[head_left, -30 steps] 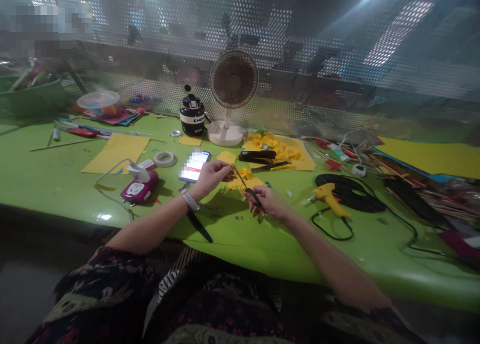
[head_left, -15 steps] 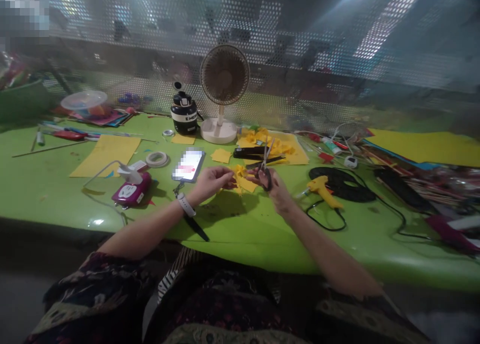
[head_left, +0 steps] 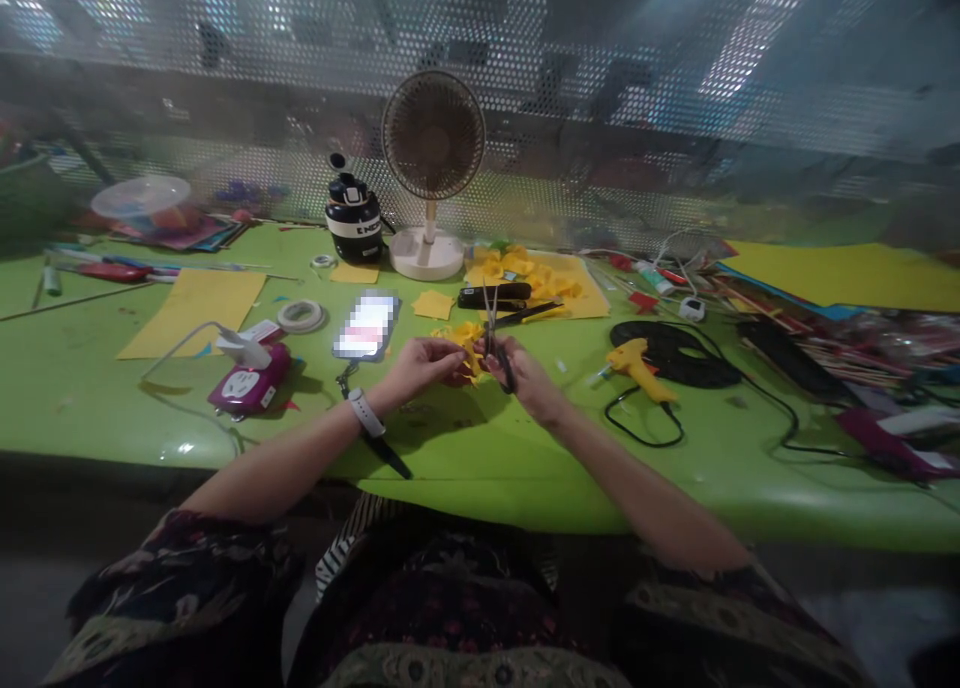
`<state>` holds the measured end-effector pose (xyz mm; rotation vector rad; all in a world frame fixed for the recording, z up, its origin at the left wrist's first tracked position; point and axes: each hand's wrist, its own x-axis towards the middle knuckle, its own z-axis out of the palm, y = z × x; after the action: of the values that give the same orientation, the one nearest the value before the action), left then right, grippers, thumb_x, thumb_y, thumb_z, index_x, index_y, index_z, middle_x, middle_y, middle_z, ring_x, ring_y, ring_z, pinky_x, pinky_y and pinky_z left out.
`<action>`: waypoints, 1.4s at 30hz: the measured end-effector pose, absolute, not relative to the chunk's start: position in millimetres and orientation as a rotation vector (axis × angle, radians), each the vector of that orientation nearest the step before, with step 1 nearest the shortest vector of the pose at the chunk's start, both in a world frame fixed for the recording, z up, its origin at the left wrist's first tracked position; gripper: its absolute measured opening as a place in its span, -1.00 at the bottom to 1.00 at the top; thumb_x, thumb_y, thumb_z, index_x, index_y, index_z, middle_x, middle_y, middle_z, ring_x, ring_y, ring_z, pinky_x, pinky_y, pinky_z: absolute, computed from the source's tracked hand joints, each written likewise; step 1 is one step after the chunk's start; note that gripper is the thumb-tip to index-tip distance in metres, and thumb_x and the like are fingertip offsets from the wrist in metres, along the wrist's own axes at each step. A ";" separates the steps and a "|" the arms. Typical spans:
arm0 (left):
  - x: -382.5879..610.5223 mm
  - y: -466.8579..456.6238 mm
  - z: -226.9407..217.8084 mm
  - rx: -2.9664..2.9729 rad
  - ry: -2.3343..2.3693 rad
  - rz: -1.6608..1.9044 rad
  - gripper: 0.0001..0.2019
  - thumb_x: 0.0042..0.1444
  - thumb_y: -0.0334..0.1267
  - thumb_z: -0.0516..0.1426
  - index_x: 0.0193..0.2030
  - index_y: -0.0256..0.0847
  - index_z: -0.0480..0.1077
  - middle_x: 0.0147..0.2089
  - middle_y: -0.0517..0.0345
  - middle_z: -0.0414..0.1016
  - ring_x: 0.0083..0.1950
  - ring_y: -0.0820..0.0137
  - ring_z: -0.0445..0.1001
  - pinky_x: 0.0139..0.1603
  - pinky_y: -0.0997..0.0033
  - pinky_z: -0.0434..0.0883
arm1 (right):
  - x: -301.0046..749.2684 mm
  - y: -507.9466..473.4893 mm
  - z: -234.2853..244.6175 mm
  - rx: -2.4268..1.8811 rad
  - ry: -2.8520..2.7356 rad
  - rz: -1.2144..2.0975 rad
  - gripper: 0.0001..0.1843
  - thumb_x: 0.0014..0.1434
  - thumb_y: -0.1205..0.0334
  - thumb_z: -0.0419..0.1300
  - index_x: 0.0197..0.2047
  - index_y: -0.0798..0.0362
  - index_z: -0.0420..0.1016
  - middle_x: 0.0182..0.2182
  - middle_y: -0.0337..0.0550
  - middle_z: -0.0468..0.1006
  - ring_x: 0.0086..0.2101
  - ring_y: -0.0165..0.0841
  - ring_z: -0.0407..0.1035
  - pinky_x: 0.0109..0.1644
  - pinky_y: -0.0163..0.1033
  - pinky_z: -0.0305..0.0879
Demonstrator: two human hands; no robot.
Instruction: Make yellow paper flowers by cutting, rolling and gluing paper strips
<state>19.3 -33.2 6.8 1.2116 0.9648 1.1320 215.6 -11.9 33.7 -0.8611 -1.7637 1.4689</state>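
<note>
My left hand, with a white watch on the wrist, pinches a small yellow paper piece above the green table. My right hand is closed round the handles of a pair of scissors, blades pointing up and away. The two hands are close together over a little pile of yellow paper scraps.
A phone lies left of my hands, a purple power strip and tape roll farther left. A yellow glue gun with black cable sits right. A small fan, black bottle and yellow sheets stand behind.
My right hand has swung the scissors from pointing up-left, low over the table, to upright beside the yellow piece. Both hands have drawn together, and the view has shifted slightly.
</note>
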 end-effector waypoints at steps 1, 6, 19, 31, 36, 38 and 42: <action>19.1 -32.7 6.2 1.214 0.965 1.130 -0.67 0.04 -0.06 0.34 -0.22 -0.33 0.58 -0.29 -0.09 0.66 -0.34 0.36 0.65 -0.19 0.29 0.63 | 215.4 -12.1 33.3 -0.862 -1.779 1.465 -0.42 0.06 -0.15 0.35 0.04 0.00 0.40 0.01 -0.04 0.55 0.05 -0.21 0.45 0.23 -0.03 0.35; 17.6 -32.4 5.7 1.260 0.995 1.114 -0.70 0.06 -0.09 0.32 -0.21 -0.32 0.59 -0.30 -0.09 0.66 -0.36 0.36 0.64 -0.22 0.30 0.64 | 214.8 -14.2 33.7 -0.896 -1.812 1.449 -0.44 0.08 -0.15 0.33 0.04 -0.01 0.41 0.00 -0.05 0.56 0.04 -0.21 0.46 0.25 -0.03 0.33; 16.4 -30.2 0.8 1.291 0.981 1.141 -0.70 0.08 -0.10 0.31 -0.21 -0.34 0.58 -0.31 -0.07 0.66 -0.37 0.39 0.63 -0.22 0.34 0.62 | 213.4 -13.7 32.5 -0.888 -1.769 1.468 -0.39 0.01 -0.17 0.37 0.02 0.02 0.46 -0.02 -0.03 0.57 0.04 -0.20 0.47 0.25 -0.05 0.34; 6.3 -36.1 24.9 1.275 0.795 0.831 -0.77 0.04 -0.16 0.34 -0.32 -0.33 0.55 -0.41 -0.03 0.63 -0.43 0.35 0.62 -0.35 0.40 0.59 | 222.4 2.2 32.0 -0.963 -1.474 1.553 -0.36 -0.23 0.03 0.56 -0.19 0.02 0.32 -0.28 -0.28 0.53 -0.53 -0.51 0.46 -0.31 -0.25 0.61; 8.2 -39.3 30.4 1.270 0.761 0.706 -0.75 0.00 -0.18 0.37 -0.34 -0.36 0.54 -0.44 -0.01 0.61 -0.43 0.36 0.62 -0.33 0.42 0.59 | 226.5 1.5 37.1 -0.992 -1.434 1.623 -0.23 -0.25 0.17 0.59 -0.11 -0.03 0.17 -0.32 -0.34 0.54 -0.58 -0.48 0.47 -0.45 -0.27 0.59; 8.3 -39.4 31.1 1.275 0.757 0.692 -0.75 0.01 -0.18 0.36 -0.35 -0.38 0.53 -0.44 0.00 0.61 -0.43 0.38 0.62 -0.32 0.44 0.58 | 227.1 -0.2 40.3 -0.993 -1.438 1.665 -0.20 -0.23 0.20 0.58 -0.06 -0.03 0.14 -0.35 -0.36 0.54 -0.57 -0.47 0.47 -0.46 -0.29 0.58; 6.9 -39.2 31.1 1.273 0.744 0.677 -0.75 0.00 -0.18 0.37 -0.35 -0.37 0.54 -0.44 0.00 0.61 -0.44 0.39 0.61 -0.33 0.45 0.58 | 226.2 -4.2 44.1 -0.944 -1.464 1.776 -0.22 -0.18 0.22 0.55 0.01 0.01 0.20 -0.39 -0.37 0.53 -0.49 -0.47 0.48 -0.44 -0.33 0.57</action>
<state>6.9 -39.2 31.1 1.2732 0.7441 0.6775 226.2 -4.2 44.1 -0.9435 -1.4642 1.7757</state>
